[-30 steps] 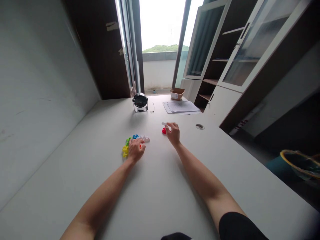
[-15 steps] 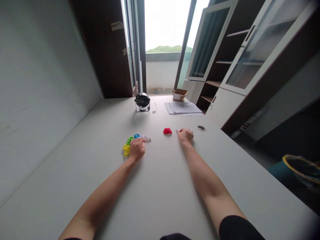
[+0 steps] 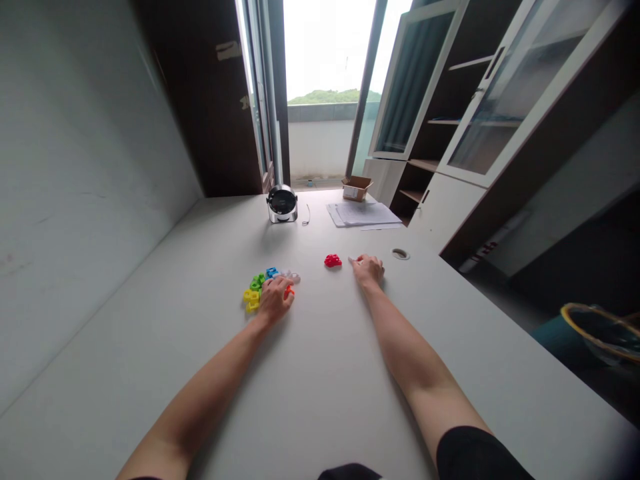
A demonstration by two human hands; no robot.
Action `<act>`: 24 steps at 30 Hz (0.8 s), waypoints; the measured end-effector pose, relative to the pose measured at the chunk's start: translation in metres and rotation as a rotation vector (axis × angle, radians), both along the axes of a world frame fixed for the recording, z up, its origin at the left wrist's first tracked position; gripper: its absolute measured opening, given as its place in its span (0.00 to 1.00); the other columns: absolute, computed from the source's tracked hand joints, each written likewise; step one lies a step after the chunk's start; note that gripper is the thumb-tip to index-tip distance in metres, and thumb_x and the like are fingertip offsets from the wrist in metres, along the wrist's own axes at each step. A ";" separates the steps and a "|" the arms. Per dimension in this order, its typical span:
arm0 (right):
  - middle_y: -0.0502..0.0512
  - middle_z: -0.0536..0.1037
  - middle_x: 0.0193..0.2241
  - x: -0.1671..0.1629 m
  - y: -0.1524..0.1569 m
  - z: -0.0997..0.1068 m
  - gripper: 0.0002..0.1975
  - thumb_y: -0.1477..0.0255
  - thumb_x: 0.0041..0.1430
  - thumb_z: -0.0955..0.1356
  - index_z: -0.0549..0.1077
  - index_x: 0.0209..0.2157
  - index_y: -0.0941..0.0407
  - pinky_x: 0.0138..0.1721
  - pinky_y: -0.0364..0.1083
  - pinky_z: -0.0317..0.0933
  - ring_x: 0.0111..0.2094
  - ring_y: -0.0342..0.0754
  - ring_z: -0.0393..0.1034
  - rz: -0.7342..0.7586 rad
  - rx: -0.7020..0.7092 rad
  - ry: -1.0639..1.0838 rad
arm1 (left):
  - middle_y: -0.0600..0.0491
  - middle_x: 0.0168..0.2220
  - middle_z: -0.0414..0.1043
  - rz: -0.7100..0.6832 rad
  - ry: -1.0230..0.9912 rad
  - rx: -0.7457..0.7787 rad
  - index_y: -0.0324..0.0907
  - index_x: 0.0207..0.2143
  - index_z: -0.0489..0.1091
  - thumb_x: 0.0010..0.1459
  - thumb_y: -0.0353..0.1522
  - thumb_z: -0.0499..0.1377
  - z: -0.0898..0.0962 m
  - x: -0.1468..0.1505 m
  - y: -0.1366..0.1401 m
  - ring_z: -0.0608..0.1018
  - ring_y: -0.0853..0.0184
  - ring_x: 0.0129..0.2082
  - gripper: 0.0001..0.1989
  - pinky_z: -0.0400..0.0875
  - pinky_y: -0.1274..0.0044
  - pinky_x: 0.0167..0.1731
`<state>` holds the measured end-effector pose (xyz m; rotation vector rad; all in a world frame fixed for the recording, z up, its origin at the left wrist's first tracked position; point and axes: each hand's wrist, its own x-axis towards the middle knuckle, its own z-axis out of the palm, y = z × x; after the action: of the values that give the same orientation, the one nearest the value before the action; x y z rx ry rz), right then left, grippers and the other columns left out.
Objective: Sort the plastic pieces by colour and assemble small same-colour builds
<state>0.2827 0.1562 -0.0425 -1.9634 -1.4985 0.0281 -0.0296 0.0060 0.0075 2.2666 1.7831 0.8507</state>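
My left hand (image 3: 275, 298) is low over the white table, its fingers curled around a small orange plastic piece (image 3: 289, 291) that shows between thumb and fingertips. Beside and behind this hand lie small plastic pieces in colour groups: yellow pieces (image 3: 251, 300), green pieces (image 3: 257, 281), a blue piece (image 3: 271, 272) and whitish pieces (image 3: 293, 275). My hand partly covers the group. Farther right, my right hand (image 3: 369, 270) rests on the table, fingertips closed on a small white piece (image 3: 351, 261). Between the hands sits a cluster of red pieces (image 3: 333, 261).
A round black-and-silver device on a stand (image 3: 283, 203) is at the back, with a thin wire (image 3: 307, 215) beside it. Papers (image 3: 365, 214) and an open cardboard box (image 3: 356, 189) lie back right. A ring-shaped table hole (image 3: 400, 254) is right of my right hand.
The orange piece now shows at my left fingertips, where it was hidden before, and the thumb and fingers have moved slightly apart. My right hand keeps its hold on the white piece.
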 end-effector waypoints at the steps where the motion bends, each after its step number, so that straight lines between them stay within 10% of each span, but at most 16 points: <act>1: 0.62 0.74 0.39 0.000 -0.001 0.001 0.16 0.56 0.61 0.68 0.77 0.36 0.55 0.46 0.53 0.55 0.45 0.57 0.61 0.000 0.002 0.001 | 0.48 0.48 0.76 -0.005 0.007 0.002 0.46 0.45 0.74 0.60 0.28 0.56 0.000 0.000 0.000 0.74 0.57 0.51 0.12 0.55 0.62 0.62; 12: 0.64 0.72 0.44 -0.020 -0.011 0.020 0.11 0.69 0.61 0.65 0.77 0.41 0.57 0.49 0.54 0.57 0.47 0.58 0.62 0.066 0.185 -0.026 | 0.48 0.46 0.74 0.041 0.031 0.016 0.45 0.43 0.75 0.60 0.29 0.55 -0.004 -0.003 0.003 0.71 0.57 0.50 0.11 0.56 0.62 0.59; 17: 0.58 0.75 0.37 -0.069 -0.034 0.033 0.09 0.73 0.63 0.64 0.76 0.36 0.55 0.48 0.50 0.59 0.42 0.52 0.67 0.481 0.314 -0.003 | 0.48 0.44 0.73 0.046 0.097 0.008 0.45 0.42 0.75 0.62 0.32 0.56 -0.004 -0.002 0.002 0.70 0.57 0.47 0.09 0.61 0.65 0.51; 24: 0.51 0.76 0.31 -0.117 -0.061 0.025 0.07 0.78 0.58 0.67 0.78 0.34 0.54 0.33 0.41 0.59 0.29 0.42 0.66 1.077 0.064 0.049 | 0.47 0.42 0.72 0.074 0.148 -0.011 0.45 0.37 0.75 0.64 0.38 0.56 -0.001 -0.002 -0.001 0.69 0.55 0.47 0.10 0.59 0.64 0.51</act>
<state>0.1662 0.0953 -0.0175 -0.8961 -2.2909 0.4701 -0.0315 0.0052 0.0061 2.3248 1.9389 0.6992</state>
